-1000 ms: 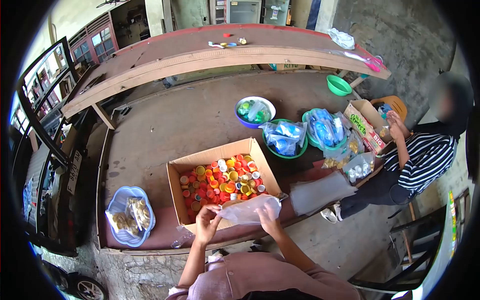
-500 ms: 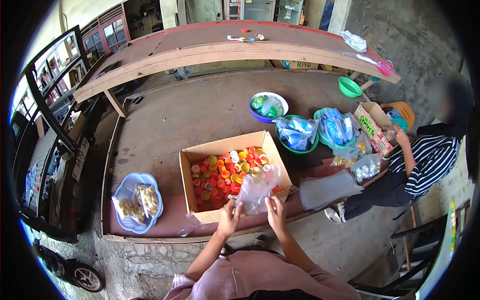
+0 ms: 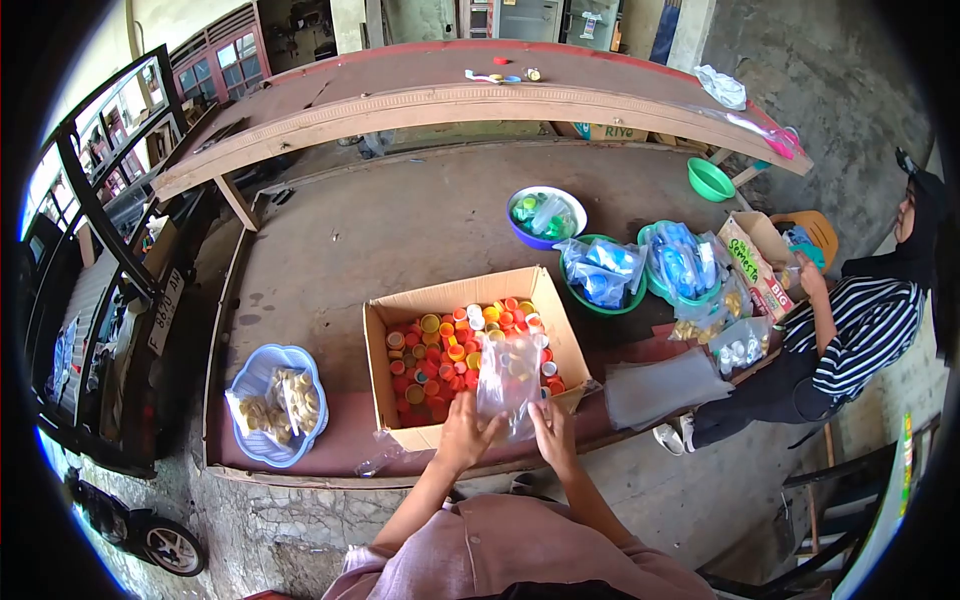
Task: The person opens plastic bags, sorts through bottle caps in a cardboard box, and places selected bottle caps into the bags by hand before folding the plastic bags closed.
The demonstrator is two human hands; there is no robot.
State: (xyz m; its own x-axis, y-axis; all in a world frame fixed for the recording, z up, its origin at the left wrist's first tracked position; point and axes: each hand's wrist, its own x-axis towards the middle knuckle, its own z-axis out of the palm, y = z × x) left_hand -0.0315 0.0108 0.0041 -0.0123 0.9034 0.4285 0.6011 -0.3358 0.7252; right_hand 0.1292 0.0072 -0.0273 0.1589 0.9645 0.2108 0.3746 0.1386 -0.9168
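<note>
A clear plastic bag [image 3: 508,378] stands up over the near side of a cardboard box [image 3: 408,437], in front of my body. My right hand [image 3: 553,432] pinches the bag's lower right edge between thumb and fingers. On the bag's other side, my left hand [image 3: 465,437] has its fingers stretched out and its thumb apart, close against the plastic. Red, orange, yellow and white bottle caps [image 3: 440,352] fill the box behind the bag. Just right of the box lies a stack of flat clear bags [image 3: 665,384].
A blue basin [image 3: 240,375] with bagged tan pieces stands left. Bowls with green items [image 3: 548,215] and blue bagged items [image 3: 604,270] sit to the right. A co-worker in a striped shirt [image 3: 870,325] reaches toward a printed carton [image 3: 752,262]. A raised plank shelf [image 3: 480,105] crosses behind.
My left hand has spread its fingers and thumb off the bag's edge. The bag now stands more upright. The view has shifted slightly, and the co-worker's head has turned.
</note>
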